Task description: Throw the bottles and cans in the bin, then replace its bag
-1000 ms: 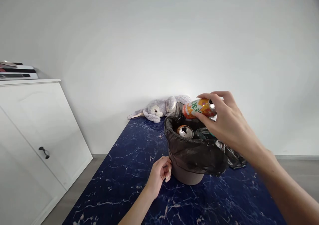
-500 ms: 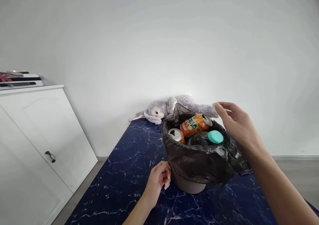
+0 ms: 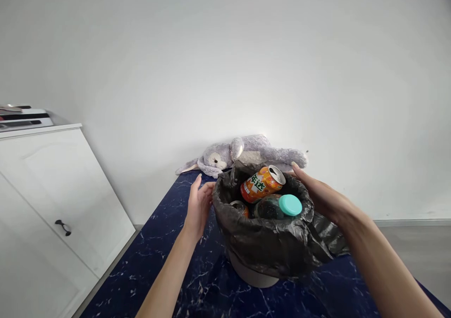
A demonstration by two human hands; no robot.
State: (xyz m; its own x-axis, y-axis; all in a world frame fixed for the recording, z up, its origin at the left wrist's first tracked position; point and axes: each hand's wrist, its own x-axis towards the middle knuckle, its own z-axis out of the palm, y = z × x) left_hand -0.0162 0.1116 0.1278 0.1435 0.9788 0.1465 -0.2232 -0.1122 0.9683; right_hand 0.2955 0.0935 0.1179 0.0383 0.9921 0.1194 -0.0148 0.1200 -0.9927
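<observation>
A small bin lined with a black plastic bag stands on a dark blue marbled table. Inside lie an orange drink can, a dark bottle with a teal cap and another can, partly hidden. My left hand is up at the bag's left rim, fingers stretched out and touching or nearly touching it. My right hand reaches along the bag's right rim, fingers extended, holding nothing that I can see.
A grey plush toy lies at the table's far end against the white wall. A white cabinet with a dark handle stands at the left, with flat items stacked on top.
The orange can left my right hand and now lies in the bin. My left hand rose from the bin's base to the bag's left rim. My right hand dropped to the right rim.
</observation>
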